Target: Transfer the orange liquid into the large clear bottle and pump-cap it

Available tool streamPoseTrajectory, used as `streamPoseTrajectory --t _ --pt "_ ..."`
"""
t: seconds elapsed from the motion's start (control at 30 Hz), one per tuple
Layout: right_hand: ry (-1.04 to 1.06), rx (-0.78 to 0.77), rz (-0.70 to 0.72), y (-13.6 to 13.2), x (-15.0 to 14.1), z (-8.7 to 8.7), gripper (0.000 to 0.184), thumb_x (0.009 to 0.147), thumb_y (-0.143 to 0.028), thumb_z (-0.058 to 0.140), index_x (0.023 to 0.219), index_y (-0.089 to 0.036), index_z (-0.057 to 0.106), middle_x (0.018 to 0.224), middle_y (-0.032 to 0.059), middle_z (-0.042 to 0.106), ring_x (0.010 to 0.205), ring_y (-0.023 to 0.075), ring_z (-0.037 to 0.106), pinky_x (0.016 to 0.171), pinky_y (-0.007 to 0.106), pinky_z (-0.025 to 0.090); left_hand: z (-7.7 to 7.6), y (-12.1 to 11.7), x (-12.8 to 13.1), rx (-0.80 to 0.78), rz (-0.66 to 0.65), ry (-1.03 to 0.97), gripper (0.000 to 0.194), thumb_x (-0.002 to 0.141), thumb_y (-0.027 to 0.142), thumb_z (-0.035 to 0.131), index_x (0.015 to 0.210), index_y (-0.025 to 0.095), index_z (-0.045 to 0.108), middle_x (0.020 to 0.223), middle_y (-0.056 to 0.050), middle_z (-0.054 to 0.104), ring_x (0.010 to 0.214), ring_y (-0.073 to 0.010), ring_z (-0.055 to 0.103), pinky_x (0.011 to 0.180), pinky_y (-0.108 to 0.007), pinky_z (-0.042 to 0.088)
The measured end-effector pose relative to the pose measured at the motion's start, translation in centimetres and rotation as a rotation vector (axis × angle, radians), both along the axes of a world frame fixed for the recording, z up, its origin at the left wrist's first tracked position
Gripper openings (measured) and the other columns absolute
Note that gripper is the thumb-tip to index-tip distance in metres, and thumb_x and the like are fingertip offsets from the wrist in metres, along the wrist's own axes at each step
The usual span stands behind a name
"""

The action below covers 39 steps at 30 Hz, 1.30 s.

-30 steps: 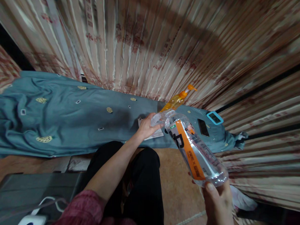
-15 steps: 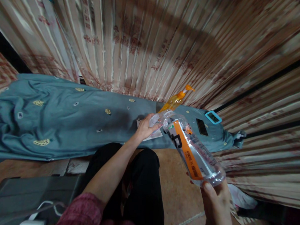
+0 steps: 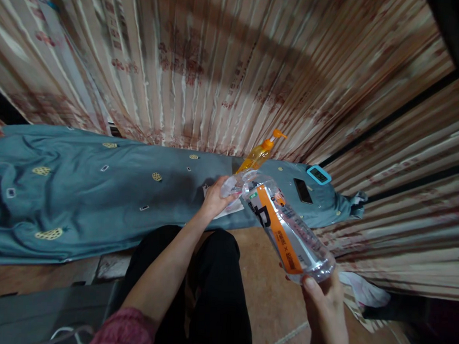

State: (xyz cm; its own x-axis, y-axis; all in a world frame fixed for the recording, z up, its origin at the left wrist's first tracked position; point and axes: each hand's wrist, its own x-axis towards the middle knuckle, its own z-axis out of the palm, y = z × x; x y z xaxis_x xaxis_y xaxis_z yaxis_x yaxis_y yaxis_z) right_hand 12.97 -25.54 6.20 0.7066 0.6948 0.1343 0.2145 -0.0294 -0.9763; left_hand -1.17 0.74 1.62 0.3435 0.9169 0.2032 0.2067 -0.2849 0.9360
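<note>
Left hand (image 3: 215, 198) pinches clear bottle (image 3: 282, 227) at neck end, right hand (image 3: 326, 300) its base; a swing could knock pump bottle (image 3: 255, 157) (near neck).

Patterned curtain (image 3: 204, 64) above tiled floor (image 3: 269, 295)

A dark phone (image 3: 303, 191) lies near a blue-framed clock (image 3: 319, 175).

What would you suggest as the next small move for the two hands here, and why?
I would perhaps draw the clear bottle slightly toward the knees: the left hand holds its far end, the right hand its base, and the far end overlaps the orange pump bottle in this view.
</note>
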Motion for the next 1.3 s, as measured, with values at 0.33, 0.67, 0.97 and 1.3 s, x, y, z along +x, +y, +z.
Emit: streamPoseTrajectory --t 0.33,0.67,0.97,1.3 --pt "-0.034 -0.007 0.006 -0.16 -0.01 0.03 0.075 0.070 -0.048 0.072 0.137 -0.023 0.047 0.132 0.0114 0.057 0.122 0.0317 0.055 0.101 0.048 0.044 0.06 0.06 0.18 -0.003 0.021 0.012 0.052 0.068 0.024 0.075 0.117 0.019 0.058 0.111 -0.005 0.071 0.102 -0.0239 0.068 0.091 -0.034 0.052" --pt "-0.008 -0.010 -0.014 0.04 -0.90 0.56 0.077 0.071 -0.048 0.071 0.139 -0.023 0.044 0.136 0.0123 0.054 0.127 0.0322 0.051 0.101 0.046 0.043 0.08 -0.12 0.20 -0.012 0.021 0.018 0.052 0.070 0.026 0.074 0.119 0.020 0.057 0.112 -0.004 0.071 0.101 -0.0228 0.068 0.090 -0.032 0.052" --pt "0.019 -0.025 -0.007 -0.46 -0.52 0.13 0.078 0.070 -0.048 0.071 0.140 -0.025 0.044 0.133 0.0120 0.057 0.122 0.0330 0.056 0.098 0.049 0.046 -0.04 -0.07 0.14 -0.011 0.003 0.015 0.053 0.070 0.026 0.074 0.120 0.020 0.057 0.115 -0.006 0.070 0.104 -0.0238 0.066 0.093 -0.035 0.052" --pt "-0.043 -0.072 -0.022 -0.60 -0.44 0.56 0.081 0.071 -0.049 0.070 0.143 -0.024 0.042 0.133 0.0104 0.057 0.125 0.0327 0.053 0.101 0.047 0.044 -0.08 -0.12 0.12 0.000 0.012 0.033 0.052 0.070 0.027 0.075 0.119 0.020 0.057 0.114 -0.005 0.070 0.103 -0.0233 0.067 0.094 -0.034 0.052"
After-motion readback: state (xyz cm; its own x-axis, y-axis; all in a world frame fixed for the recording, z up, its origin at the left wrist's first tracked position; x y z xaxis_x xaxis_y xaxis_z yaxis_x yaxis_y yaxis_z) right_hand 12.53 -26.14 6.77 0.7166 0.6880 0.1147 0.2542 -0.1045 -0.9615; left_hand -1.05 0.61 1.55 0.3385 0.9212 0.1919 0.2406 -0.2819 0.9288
